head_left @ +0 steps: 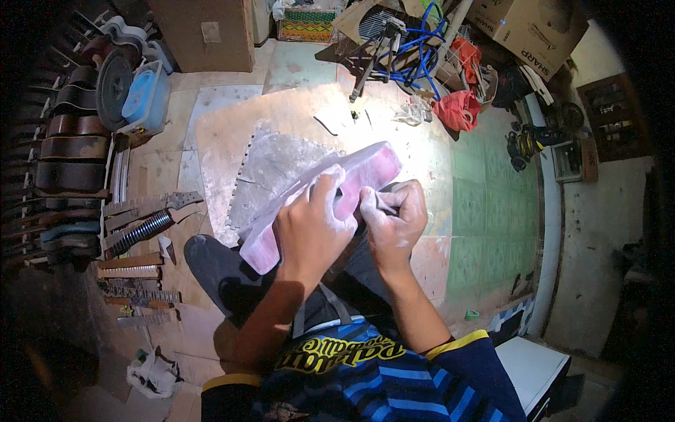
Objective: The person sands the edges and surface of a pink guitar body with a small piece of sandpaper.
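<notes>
A dusty pink and pale purple guitar-like body [376, 169], with curved edges and a rounded cutout, lies tilted across my lap. My left hand [313, 221] is wrapped round its middle, fingers over the top side, and pale dust coats the skin. At the cutout's edge, my right hand [397, 221] is closed in a pinch. A thin dark grey piece [383, 206] shows between its thumb and fingers; its kind is too small to make out, though it looks like a folded scrap. The body's underside is hidden.
A grey foam mat [264, 165] lies on a dusty board on the floor. Saws and other tools [144, 274] lie at left, near a rack of guitar bodies [70, 155]. A blue plastic tub [148, 98], a red bag [457, 109] and cardboard boxes [531, 32] stand farther off.
</notes>
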Action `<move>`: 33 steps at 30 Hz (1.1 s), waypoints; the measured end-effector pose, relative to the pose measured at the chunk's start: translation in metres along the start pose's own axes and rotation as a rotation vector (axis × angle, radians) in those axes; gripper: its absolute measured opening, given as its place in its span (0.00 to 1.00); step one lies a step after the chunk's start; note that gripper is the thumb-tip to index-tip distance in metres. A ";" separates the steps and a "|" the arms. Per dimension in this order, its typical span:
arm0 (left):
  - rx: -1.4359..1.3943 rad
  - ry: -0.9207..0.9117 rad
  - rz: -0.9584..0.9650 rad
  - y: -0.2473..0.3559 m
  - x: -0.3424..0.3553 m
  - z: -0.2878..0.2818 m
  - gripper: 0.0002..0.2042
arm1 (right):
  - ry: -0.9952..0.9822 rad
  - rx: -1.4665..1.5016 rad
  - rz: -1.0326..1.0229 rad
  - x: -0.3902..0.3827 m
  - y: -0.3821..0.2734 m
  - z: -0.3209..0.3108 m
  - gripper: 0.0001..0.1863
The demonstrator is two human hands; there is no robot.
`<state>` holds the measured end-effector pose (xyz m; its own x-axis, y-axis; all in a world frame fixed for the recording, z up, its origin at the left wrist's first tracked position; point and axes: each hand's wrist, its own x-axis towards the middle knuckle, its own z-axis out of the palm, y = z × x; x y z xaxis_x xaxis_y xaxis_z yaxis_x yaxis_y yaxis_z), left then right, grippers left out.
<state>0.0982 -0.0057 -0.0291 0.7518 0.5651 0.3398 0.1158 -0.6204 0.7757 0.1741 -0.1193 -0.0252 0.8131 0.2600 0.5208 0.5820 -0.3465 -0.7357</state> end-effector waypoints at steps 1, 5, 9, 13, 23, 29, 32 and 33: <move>0.003 0.012 0.006 -0.001 -0.001 0.001 0.24 | 0.015 0.018 -0.007 0.008 0.002 0.004 0.17; 0.084 -0.101 -0.086 0.003 0.001 -0.003 0.24 | 0.023 -0.019 0.025 0.014 -0.005 0.005 0.17; 0.032 0.001 0.003 -0.005 -0.002 0.002 0.24 | 0.003 0.009 0.006 0.010 0.000 0.004 0.18; 0.069 -0.100 -0.091 0.001 -0.002 -0.003 0.25 | 0.009 -0.073 0.007 0.004 0.001 0.003 0.17; 0.054 -0.069 -0.051 0.000 -0.005 -0.001 0.24 | 0.026 0.002 -0.022 0.001 0.003 0.003 0.15; 0.098 -0.085 -0.074 0.001 -0.003 -0.002 0.25 | -0.024 -0.051 0.025 -0.007 0.002 -0.001 0.15; 0.010 -0.042 -0.031 0.003 -0.005 0.000 0.25 | 0.020 0.005 0.028 0.011 0.006 0.002 0.15; 0.043 -0.042 -0.047 0.001 -0.006 0.000 0.25 | 0.028 -0.001 0.099 0.020 0.004 0.004 0.15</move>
<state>0.0935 -0.0101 -0.0303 0.7716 0.5715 0.2795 0.1790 -0.6167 0.7666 0.1927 -0.1113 -0.0192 0.8666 0.1990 0.4577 0.4989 -0.3701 -0.7837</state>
